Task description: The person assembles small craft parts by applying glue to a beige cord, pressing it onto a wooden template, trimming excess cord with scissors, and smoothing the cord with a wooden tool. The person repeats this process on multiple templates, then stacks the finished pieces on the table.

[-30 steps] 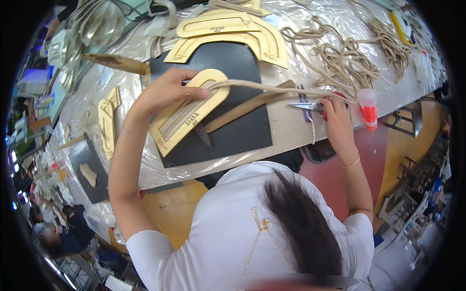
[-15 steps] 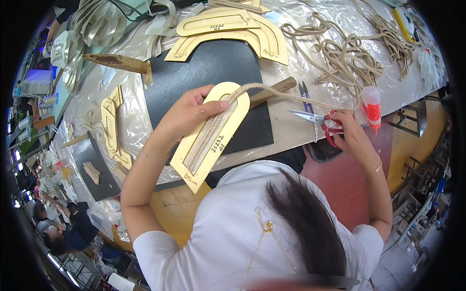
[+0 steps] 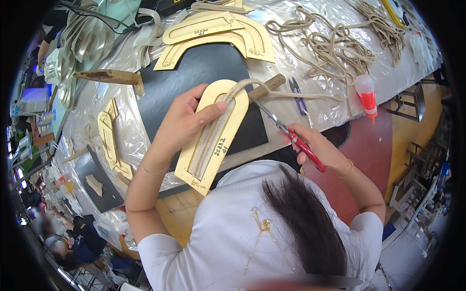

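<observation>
My left hand (image 3: 189, 116) grips a pale yellow template board (image 3: 217, 154) with a long slot, its thumb pressed on a beige braided cord (image 3: 211, 135) lying in that slot. From the board's rounded top the cord runs out to the right over the table. Closed round the red handles of a pair of scissors (image 3: 302, 145), my right hand (image 3: 310, 140) holds them with the blades pointing up and left. The blade tips are near the cord, just right of the board's rounded end; whether they touch it I cannot tell.
A black mat (image 3: 194, 68) lies beneath my hands. Behind it are stacked yellow templates (image 3: 262, 41). Tangled cord (image 3: 335, 48), small blue thread snips (image 3: 297, 94) and a red-and-clear bottle (image 3: 366, 97) are at right. A wooden stick (image 3: 109, 76) and another template (image 3: 108, 133) lie left.
My right hand has brought the scissors left, from beside the bottle to near the cord at the board. The left hand still holds the board and has barely shifted.
</observation>
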`<state>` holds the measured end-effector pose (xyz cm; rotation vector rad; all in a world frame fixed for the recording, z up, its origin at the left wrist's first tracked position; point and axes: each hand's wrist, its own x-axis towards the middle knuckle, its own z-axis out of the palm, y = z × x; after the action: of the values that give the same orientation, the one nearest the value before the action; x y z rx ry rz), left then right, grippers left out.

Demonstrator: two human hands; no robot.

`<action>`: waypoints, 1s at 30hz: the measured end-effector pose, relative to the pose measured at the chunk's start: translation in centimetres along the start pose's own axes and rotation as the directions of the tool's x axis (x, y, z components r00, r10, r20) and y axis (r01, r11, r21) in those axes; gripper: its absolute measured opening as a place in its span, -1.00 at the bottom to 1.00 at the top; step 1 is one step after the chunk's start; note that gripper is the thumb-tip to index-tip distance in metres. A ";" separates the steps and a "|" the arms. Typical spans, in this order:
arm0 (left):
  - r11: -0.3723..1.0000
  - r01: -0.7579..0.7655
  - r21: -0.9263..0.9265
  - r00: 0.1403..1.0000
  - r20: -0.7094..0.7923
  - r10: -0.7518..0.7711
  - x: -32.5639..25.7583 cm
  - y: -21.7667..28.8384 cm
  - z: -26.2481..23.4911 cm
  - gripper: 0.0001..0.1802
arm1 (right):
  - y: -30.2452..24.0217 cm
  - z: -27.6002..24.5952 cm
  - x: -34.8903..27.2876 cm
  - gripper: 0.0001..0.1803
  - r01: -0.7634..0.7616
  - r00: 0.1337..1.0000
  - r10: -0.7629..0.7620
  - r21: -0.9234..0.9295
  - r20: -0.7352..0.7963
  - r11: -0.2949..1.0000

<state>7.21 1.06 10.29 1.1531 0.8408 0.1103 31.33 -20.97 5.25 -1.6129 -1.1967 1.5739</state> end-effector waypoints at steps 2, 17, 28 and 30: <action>0.998 -0.003 0.064 1.000 -0.001 0.003 0.0 0.2 0.1 -0.69 | -0.8 0.1 1.6 0.26 0.060 0.995 -0.067 -0.084 -0.075 0.995; 0.974 -0.164 0.156 0.986 0.055 0.157 0.8 1.1 0.3 -0.69 | -5.4 0.5 4.6 0.03 0.266 0.773 -0.587 -0.719 -0.240 0.643; 0.982 -0.120 0.145 0.993 0.020 0.119 0.5 1.7 1.1 -0.71 | -5.0 -0.1 4.5 -0.24 0.215 0.865 -0.446 -0.633 -0.230 0.743; 0.983 -0.104 0.151 0.994 0.029 0.101 0.5 1.8 1.0 -0.70 | -4.7 -0.1 4.7 -0.28 0.258 0.842 -0.491 -0.631 -0.224 0.731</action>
<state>8.76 1.36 11.67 1.3391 0.7809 0.1197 29.98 -14.81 7.25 -1.7609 -1.7524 0.6023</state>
